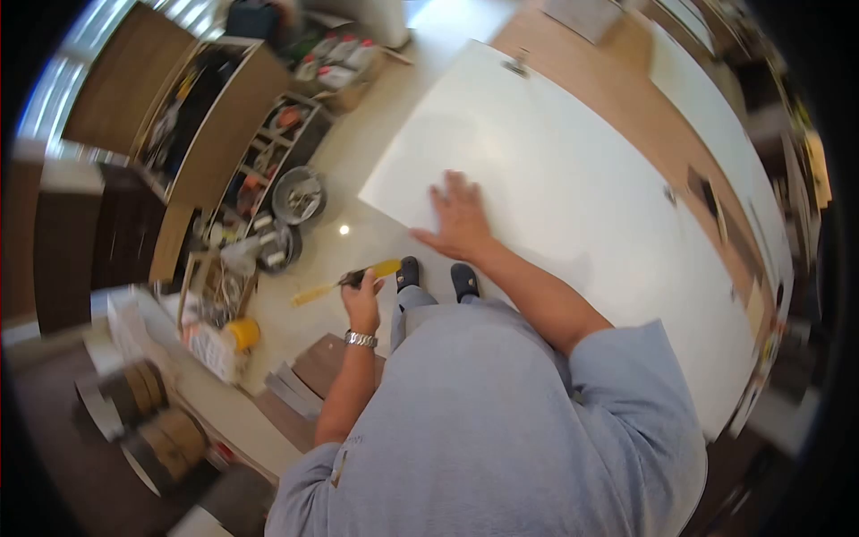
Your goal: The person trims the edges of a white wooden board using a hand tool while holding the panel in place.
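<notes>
I have my right hand palm down on the white board, fingers spread, near the edge closest to me, while my left hand is closed round a slim tool. That tool is blurred; it looks yellow with a dark middle, perhaps a screwdriver, and I hold it out over the floor, apart from the board. I judge this to be a moment of steadying or feeling the surface, with the tool kept off it; bringing the two together would call for lifting the tool clear of the board's near edge. The board lies in front of me and to my right, with a small metal fitting near its far end and another along its far side. My dark shoes are close to its near edge. To my left, a metal basin, a yellow container and brown panels crowd the footing on that side.
</notes>
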Tool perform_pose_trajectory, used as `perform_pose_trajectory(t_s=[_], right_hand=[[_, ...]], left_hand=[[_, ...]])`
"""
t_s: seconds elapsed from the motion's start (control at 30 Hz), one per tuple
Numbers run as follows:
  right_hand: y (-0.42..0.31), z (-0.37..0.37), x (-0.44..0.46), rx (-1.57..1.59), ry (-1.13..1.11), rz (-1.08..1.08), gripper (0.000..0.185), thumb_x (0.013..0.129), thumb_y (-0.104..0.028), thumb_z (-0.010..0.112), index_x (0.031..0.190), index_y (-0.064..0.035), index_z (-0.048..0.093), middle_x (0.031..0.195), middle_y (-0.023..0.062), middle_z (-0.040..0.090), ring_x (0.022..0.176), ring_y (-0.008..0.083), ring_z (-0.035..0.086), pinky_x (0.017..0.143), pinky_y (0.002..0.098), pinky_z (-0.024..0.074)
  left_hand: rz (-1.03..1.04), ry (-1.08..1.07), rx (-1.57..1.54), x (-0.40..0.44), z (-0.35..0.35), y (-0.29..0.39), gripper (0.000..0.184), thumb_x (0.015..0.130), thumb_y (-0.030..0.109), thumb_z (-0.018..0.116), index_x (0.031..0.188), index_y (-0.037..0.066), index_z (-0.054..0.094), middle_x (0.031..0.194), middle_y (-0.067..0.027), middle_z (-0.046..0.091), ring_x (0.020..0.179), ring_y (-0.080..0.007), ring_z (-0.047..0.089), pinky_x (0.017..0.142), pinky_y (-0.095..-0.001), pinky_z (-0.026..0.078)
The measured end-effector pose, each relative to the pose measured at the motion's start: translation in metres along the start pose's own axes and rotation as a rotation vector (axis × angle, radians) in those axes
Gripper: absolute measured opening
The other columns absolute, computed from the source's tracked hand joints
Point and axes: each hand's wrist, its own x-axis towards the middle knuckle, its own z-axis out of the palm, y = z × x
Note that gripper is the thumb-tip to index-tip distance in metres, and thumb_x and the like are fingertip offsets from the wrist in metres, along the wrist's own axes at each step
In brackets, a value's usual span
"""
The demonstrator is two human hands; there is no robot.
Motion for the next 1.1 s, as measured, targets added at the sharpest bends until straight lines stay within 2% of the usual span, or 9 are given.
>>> perform_pose_trajectory(t_s=[0.07,0.1,0.13,0.17,0.33,0.53,0.7,0.83,1.1], right_hand=[[-0.014,0.013,-0.003,0.096,0.037,-0.039,0.096,0.083,-0.062,0.068,0.15,0.0022,0.041,0.161,0.032,0.021,0.152,0.0467,0.012,0.123,0.0596,0.0102],[-0.019,0.02,-0.002,0.122,0.058,-0.011,0.091,0.081,-0.05,0.073,0.148,0.0029,0.043,0.16,0.0319,0.023,0.151,0.0471,0.016,0.123,0.0597,0.0111],[-0.018,0.042,0.006,0.092,0.121,-0.006,0.083,0.083,-0.04,0.073,0.147,0.0038,0.044,0.159,0.0321,0.024,0.151,0.0474,0.017,0.123,0.0595,0.0124],[-0.018,0.052,0.004,0.149,0.286,-0.036,0.059,0.087,-0.015,0.058,0.141,0.0059,0.05,0.155,0.0321,0.032,0.148,0.0489,0.023,0.122,0.0604,0.0167],[-0.019,0.038,-0.032,0.004,0.254,-0.027,0.055,0.091,-0.025,0.063,0.141,-0.0034,0.053,0.157,0.0197,0.037,0.149,0.0375,0.028,0.122,0.0528,0.0232],[0.023,0.051,-0.125,-0.128,0.331,0.085,0.054,0.095,-0.046,0.061,0.142,-0.0196,0.053,0.159,0.0035,0.039,0.149,0.0273,0.031,0.12,0.0479,0.0279],[0.053,0.055,-0.207,-0.145,0.389,0.22,0.044,0.098,-0.044,0.056,0.139,-0.0261,0.056,0.157,-0.0018,0.043,0.148,0.0252,0.034,0.12,0.0475,0.0304],[0.079,0.062,-0.267,-0.069,0.452,0.366,0.04,0.1,-0.04,0.055,0.136,-0.0259,0.059,0.156,-0.0026,0.045,0.147,0.0236,0.036,0.121,0.0477,0.0295],[0.065,0.073,-0.296,-0.066,0.54,0.645,0.034,0.101,-0.026,0.052,0.134,-0.0227,0.062,0.154,0.0005,0.047,0.146,0.0251,0.037,0.121,0.0501,0.0284]], left_hand=[[0.102,-0.123,0.291,0.023,-0.031,-0.011,0.014,0.097,0.011,0.066,0.098,-0.002,0.063,0.093,-0.0114,0.069,0.08,-0.0178,0.066,0.075,-0.0321,0.057],[0.168,-0.209,0.458,0.032,-0.045,-0.012,0.014,0.096,0.011,0.066,0.099,-0.002,0.063,0.093,-0.0118,0.069,0.08,-0.0175,0.065,0.076,-0.0324,0.056],[0.233,-0.294,0.572,0.039,-0.051,-0.005,0.014,0.096,0.01,0.066,0.099,-0.003,0.062,0.093,-0.0118,0.069,0.08,-0.0176,0.065,0.077,-0.033,0.055],[0.31,-0.372,0.673,0.042,-0.052,0.007,0.014,0.096,0.009,0.067,0.1,-0.003,0.062,0.093,-0.0119,0.07,0.081,-0.0178,0.065,0.078,-0.0337,0.054],[0.306,-0.788,0.744,0.067,-0.053,0.045,0.016,0.091,0.004,0.069,0.103,-0.003,0.061,0.093,-0.0124,0.071,0.086,-0.0213,0.069,0.082,-0.035,0.055],[0.444,-1.159,1.256,0.057,0.002,0.118,0.02,0.083,0.006,0.072,0.099,-0.002,0.062,0.088,-0.0183,0.073,0.084,-0.0321,0.073,0.079,-0.0384,0.056],[0.697,-1.342,1.309,0.049,0.044,0.126,0.03,0.08,0.016,0.076,0.101,-0.002,0.063,0.087,-0.0204,0.072,0.082,-0.0391,0.07,0.076,-0.0454,0.055],[0.662,-1.476,1.36,0.017,0.088,0.136,0.035,0.08,0.02,0.076,0.104,0.001,0.058,0.085,-0.0212,0.07,0.082,-0.0428,0.068,0.072,-0.0491,0.054],[0.738,-1.59,1.319,-0.008,0.142,0.14,0.033,0.079,0.022,0.074,0.099,0.001,0.057,0.078,-0.0189,0.067,0.074,-0.0382,0.068,0.066,-0.0458,0.053]])
